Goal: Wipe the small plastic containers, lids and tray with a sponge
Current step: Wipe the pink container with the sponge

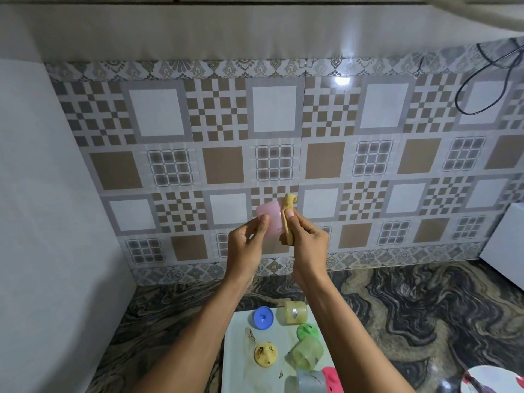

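1. Position. I hold the pink container (269, 219) in the left grip (246, 248), raised in front of the tiled wall (226, 137) and well above the worktop (397, 321). The thumb lies on the near wall of the container and the fingers curl round behind it. I cannot tell which way its mouth faces.

2. Tool. The right grip (309, 245) pinches the sponge (290, 201), with the thumb pressing it against the right side of the container. The sponge is crumpled lengthwise and stands out above and below the thumb.

3. Handling (judged, not measured). The container looks light, thin-walled and translucent. I expect it to flex under a hard squeeze and to slip if wet. Take hold on the wall with thumb opposite fingers, leaving the wiped side free. The sponge is soft, so pinch it at mid-length.

4. Remaining items. On the tray (235, 364), near me, lie a blue lid (263, 318), a yellowish container (292, 312), a green lid (307, 331), a green container (307, 351), a soiled yellow lid (265, 354), a grey container (312, 382) and a pink lid (331, 378). The tray carries brown marks.
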